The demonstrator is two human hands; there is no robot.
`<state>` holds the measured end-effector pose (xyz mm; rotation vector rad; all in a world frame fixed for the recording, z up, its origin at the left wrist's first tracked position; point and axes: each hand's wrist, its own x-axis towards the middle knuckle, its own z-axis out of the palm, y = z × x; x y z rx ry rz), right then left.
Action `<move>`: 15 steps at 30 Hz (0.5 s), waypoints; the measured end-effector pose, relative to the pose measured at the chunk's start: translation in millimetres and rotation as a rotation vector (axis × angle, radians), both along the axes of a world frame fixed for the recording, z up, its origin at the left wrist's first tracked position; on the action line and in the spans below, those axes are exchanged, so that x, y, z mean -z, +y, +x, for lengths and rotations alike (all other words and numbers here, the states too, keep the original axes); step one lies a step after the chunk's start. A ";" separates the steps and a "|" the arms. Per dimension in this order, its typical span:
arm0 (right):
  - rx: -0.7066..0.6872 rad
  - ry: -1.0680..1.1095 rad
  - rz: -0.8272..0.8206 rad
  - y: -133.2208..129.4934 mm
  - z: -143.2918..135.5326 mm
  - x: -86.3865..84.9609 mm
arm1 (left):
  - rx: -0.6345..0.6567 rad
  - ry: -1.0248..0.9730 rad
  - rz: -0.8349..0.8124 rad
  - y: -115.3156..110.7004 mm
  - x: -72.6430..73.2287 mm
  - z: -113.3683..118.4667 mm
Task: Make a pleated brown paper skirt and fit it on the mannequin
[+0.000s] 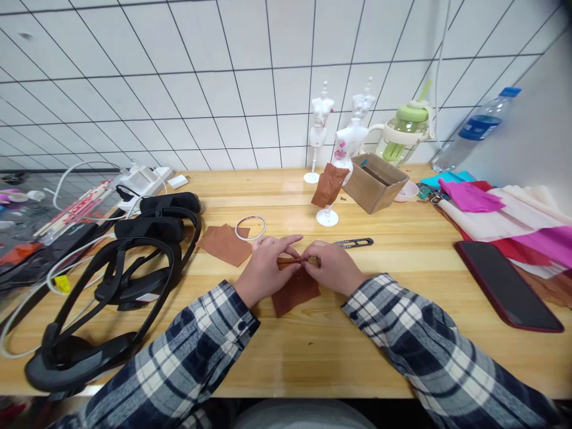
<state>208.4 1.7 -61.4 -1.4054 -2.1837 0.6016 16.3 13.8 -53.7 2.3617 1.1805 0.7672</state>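
Lying partly on the pale, grained wooden tabletop (308, 363), a thin, matte, reddish-brown cloth piece (296, 295) had its far edge gathered into a narrow fold. With twelve o'clock toward the wall, a second flat brown cloth (223, 245) lay at its ten o'clock, partly under a slim, shiny ring (250, 239). Dark metal thread snips (360, 242) sat at two, partly hidden by the right hand; a white miniature dress form (350, 143) draped in brown stood between twelve and one. Black plastic headsets (154, 286) crowded nine, and a dark phone (509, 286) lay at three. The left hand (271, 265) pinched the fold, index finger stretched rightward; the right hand (333, 267), fingers curled, pinched it just beside.
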 end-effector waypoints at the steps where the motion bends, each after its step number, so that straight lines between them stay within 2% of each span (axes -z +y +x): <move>1: 0.004 0.021 -0.004 -0.3 -0.9 -0.1 | -0.004 -0.001 0.009 -0.3 1.4 0.4; 5: 0.023 0.068 -0.021 -1.0 -2.7 0.7 | -0.024 0.013 0.025 -1.7 1.5 -0.2; 10: -0.007 0.025 -0.002 -3.5 0.1 -1.4 | -0.038 0.021 0.029 -3.1 -1.2 -0.4; 12: 0.038 0.048 0.077 -3.8 4.7 -4.8 | -0.020 0.007 0.007 -2.8 -1.9 -0.7; 15: 0.155 0.151 0.285 -3.6 11.8 -11.1 | 0.030 -0.038 -0.092 -1.8 -3.0 -1.4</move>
